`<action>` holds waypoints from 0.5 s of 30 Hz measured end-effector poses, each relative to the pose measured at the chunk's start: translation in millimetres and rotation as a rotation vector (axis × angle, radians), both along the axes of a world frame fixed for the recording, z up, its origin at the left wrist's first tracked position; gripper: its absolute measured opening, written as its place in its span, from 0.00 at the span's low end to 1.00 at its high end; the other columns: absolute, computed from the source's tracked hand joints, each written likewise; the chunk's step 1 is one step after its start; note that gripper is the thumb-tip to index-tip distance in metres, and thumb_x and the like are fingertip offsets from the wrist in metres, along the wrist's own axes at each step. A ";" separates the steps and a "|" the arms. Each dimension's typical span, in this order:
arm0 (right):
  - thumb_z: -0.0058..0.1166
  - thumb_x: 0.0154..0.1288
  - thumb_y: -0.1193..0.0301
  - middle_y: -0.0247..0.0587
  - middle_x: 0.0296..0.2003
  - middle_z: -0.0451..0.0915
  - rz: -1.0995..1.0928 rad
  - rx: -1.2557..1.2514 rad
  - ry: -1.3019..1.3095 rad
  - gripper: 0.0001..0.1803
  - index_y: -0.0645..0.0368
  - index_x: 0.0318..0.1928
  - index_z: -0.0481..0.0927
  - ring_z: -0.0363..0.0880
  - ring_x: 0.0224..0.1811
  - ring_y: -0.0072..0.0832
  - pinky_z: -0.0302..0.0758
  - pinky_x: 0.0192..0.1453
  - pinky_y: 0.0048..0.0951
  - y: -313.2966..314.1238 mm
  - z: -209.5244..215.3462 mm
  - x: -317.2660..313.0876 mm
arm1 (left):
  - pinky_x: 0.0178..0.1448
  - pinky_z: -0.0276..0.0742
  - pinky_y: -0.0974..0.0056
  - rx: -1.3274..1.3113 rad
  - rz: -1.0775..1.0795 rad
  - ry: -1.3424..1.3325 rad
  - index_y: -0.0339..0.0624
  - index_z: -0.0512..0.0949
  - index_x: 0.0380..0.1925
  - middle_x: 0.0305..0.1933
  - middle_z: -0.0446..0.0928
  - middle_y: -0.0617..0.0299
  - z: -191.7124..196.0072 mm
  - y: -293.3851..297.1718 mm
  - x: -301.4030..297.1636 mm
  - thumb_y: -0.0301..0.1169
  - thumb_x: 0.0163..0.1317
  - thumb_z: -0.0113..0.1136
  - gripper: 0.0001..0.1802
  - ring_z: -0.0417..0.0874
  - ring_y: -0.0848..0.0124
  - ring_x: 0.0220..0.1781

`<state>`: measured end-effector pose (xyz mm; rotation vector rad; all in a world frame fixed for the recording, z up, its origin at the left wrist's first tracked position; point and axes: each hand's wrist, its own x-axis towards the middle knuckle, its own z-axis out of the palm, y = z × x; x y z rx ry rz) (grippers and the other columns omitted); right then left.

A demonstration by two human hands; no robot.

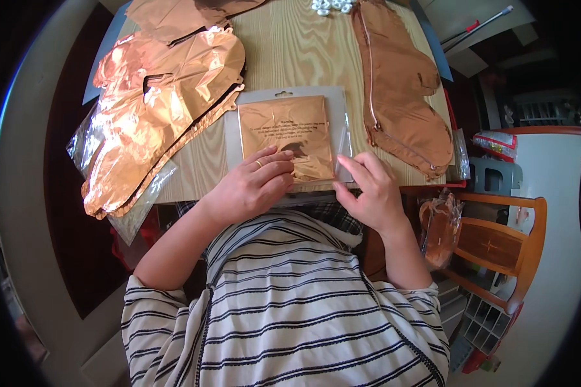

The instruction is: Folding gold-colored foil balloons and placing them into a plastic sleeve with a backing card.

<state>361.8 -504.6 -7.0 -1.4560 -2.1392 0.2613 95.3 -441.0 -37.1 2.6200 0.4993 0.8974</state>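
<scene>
Head view: the left hand (255, 184) presses flat on the packet (290, 135) at the table's (290, 45) six o'clock edge, steadying it, while the right hand (368, 190) pinches its clear flap. Foil balloons (161, 109) lie at ten o'clock.

A packet (292, 132) lay on the table (284, 45) at its near edge, directly before the person. The left hand (252, 187) rested on the packet's near left part; the right hand (368, 190) touched its near right corner. A heap of foil balloons (164, 103) lay left of the packet, overlapping a clear bag (132, 206) that overhung the table's left near corner. A flat balloon (400, 84) lay right of the packet, running from the far edge toward the near right corner. Small rings (332, 6) sat at the far edge. A chair (497, 242) stood right of the table, below it, with a bag (440, 226) between chair and right forearm.
</scene>
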 end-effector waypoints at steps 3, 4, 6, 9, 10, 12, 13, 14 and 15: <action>0.68 0.53 0.75 0.37 0.37 0.75 -0.005 0.007 -0.002 0.22 0.57 0.52 0.83 0.78 0.36 0.38 0.75 0.43 0.39 -1.2 -4.3 1.8 | 0.69 0.78 0.48 0.000 0.003 -0.002 0.36 0.78 0.41 0.48 0.81 0.54 0.0 -1.1 -0.8 0.22 0.58 0.70 0.13 0.84 0.54 0.59; 0.68 0.53 0.75 0.37 0.37 0.75 -0.007 0.018 -0.016 0.22 0.56 0.51 0.83 0.78 0.36 0.38 0.75 0.43 0.39 -1.1 -8.6 2.9 | 0.69 0.78 0.48 -0.001 0.002 -0.001 0.36 0.78 0.41 0.48 0.81 0.54 0.6 -1.4 -1.3 0.22 0.57 0.70 0.13 0.84 0.54 0.59; 0.68 0.53 0.75 0.37 0.37 0.76 -0.018 0.040 -0.012 0.22 0.56 0.51 0.83 0.78 0.36 0.37 0.75 0.44 0.39 -0.8 -16.3 5.2 | 0.69 0.78 0.47 0.002 -0.002 -0.001 0.36 0.79 0.41 0.48 0.81 0.53 0.9 -0.7 0.4 0.22 0.57 0.70 0.13 0.84 0.54 0.59; 0.68 0.53 0.75 0.37 0.38 0.76 -0.025 0.052 0.018 0.22 0.56 0.51 0.83 0.79 0.37 0.38 0.76 0.45 0.39 -2.0 -16.5 4.8 | 0.68 0.78 0.47 0.012 -0.007 0.005 0.36 0.79 0.42 0.48 0.81 0.53 1.1 0.5 1.6 0.23 0.57 0.71 0.14 0.84 0.54 0.58; 0.68 0.53 0.75 0.37 0.38 0.76 -0.026 0.053 0.032 0.22 0.56 0.51 0.83 0.79 0.38 0.38 0.76 0.45 0.39 -2.6 -15.4 4.9 | 0.68 0.78 0.47 0.017 -0.007 0.010 0.36 0.79 0.42 0.48 0.81 0.53 2.0 0.4 1.5 0.23 0.57 0.71 0.14 0.84 0.54 0.58; 0.69 0.52 0.75 0.38 0.42 0.78 -0.031 0.007 0.060 0.22 0.56 0.51 0.83 0.79 0.42 0.40 0.75 0.49 0.39 -6.9 -4.0 8.2 | 0.68 0.78 0.46 0.013 -0.008 0.029 0.36 0.79 0.42 0.49 0.81 0.53 4.2 -0.1 0.9 0.25 0.56 0.72 0.15 0.84 0.54 0.58; 0.69 0.52 0.75 0.38 0.43 0.78 -0.022 0.003 0.071 0.22 0.56 0.50 0.83 0.79 0.43 0.40 0.75 0.49 0.40 -9.7 1.0 11.1 | 0.68 0.77 0.45 0.002 -0.013 0.045 0.36 0.79 0.42 0.50 0.80 0.52 6.4 -0.3 0.4 0.26 0.55 0.72 0.15 0.84 0.54 0.58; 0.70 0.52 0.74 0.38 0.44 0.79 -0.014 0.000 0.081 0.22 0.56 0.50 0.83 0.79 0.43 0.40 0.75 0.50 0.40 -13.0 4.0 14.1 | 0.68 0.77 0.44 -0.008 -0.018 0.059 0.36 0.79 0.41 0.50 0.80 0.52 10.0 -0.3 1.5 0.26 0.55 0.72 0.15 0.83 0.54 0.58; 0.71 0.51 0.74 0.38 0.45 0.79 -0.009 -0.005 0.073 0.22 0.56 0.50 0.83 0.78 0.44 0.39 0.74 0.50 0.40 -17.8 3.8 17.2 | 0.68 0.76 0.44 -0.016 -0.016 0.086 0.36 0.80 0.41 0.51 0.80 0.52 15.1 -0.8 2.8 0.27 0.54 0.72 0.16 0.82 0.53 0.59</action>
